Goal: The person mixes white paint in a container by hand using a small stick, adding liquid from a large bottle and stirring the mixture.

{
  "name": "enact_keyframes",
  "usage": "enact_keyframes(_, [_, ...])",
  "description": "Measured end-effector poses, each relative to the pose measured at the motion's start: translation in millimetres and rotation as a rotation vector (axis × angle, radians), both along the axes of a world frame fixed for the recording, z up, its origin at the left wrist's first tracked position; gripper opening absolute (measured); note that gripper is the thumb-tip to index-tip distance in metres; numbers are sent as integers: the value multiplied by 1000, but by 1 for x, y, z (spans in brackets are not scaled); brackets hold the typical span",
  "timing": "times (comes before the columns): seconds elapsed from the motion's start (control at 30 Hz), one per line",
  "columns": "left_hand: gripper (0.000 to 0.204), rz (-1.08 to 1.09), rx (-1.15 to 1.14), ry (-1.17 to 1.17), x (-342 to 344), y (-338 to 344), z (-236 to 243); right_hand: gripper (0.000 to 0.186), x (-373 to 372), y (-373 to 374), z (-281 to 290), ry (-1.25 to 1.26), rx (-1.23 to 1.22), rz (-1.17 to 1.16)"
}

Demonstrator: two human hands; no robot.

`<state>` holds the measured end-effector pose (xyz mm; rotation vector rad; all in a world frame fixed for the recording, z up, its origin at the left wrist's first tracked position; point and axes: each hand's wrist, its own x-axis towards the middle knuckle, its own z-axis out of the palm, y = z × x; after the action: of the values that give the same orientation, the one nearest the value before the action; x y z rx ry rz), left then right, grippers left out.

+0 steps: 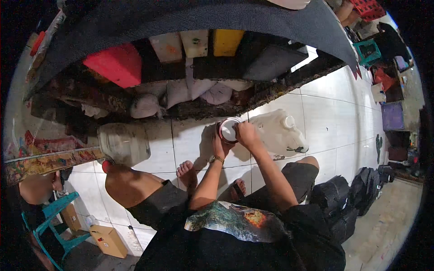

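A round can (229,129) with a pale, whitish top and a dark reddish rim is held up in front of me, above the tiled floor. My left hand (221,147), with a watch at the wrist, wraps around its near left side. Against the can's right rim presses my right hand (247,134), its fingers closed; whatever is between them is hidden. A whitish plastic jerry can (275,131) with a round cap stands just beyond the right hand. To the left, a large see-through plastic bottle (124,143) with a red cap (107,166) lies on the tiles.
Ahead, a paint-crusted shelf holds red (115,65), yellow (228,43) and pale containers, with bundled bags (212,92) beneath. Black wrapped bundles (334,198) lie at right. A teal stool (56,221) and cardboard box (108,240) stand lower left, near another person (38,230).
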<state>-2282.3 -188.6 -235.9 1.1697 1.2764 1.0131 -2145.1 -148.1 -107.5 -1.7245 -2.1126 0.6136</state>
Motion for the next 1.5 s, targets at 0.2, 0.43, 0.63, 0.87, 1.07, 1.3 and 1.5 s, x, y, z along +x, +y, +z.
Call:
enact_keyframes(0.2, [106, 134, -362, -955, 3, 3, 24, 15, -3, 2, 9, 124, 59, 10])
enact_keyframes(0.43, [115, 164, -334, -779, 7, 3, 20, 15, 1, -5, 32, -127, -122, 74])
enact_keyframes(0.63, [117, 114, -429, -820, 15, 1, 28, 18, 28, -12, -2, 1, -115, -75])
enact_keyframes(0.87, [117, -33, -97, 228, 9, -9, 39, 17, 15, -12, 18, 306, -19, -175])
enact_keyframes(1.07, [124, 79, 55, -158, 14, -3, 11, 13, 3, -19, 12, -61, -47, 20])
enact_keyframes(1.3, [96, 55, -352, -633, 1, 5, 17, 19, -1, -9, 22, -56, -14, -167])
enact_keyframes(1.5, [110, -11, -56, -18, -1, 3, 67, 23, -5, -2, 35, 287, 99, -187])
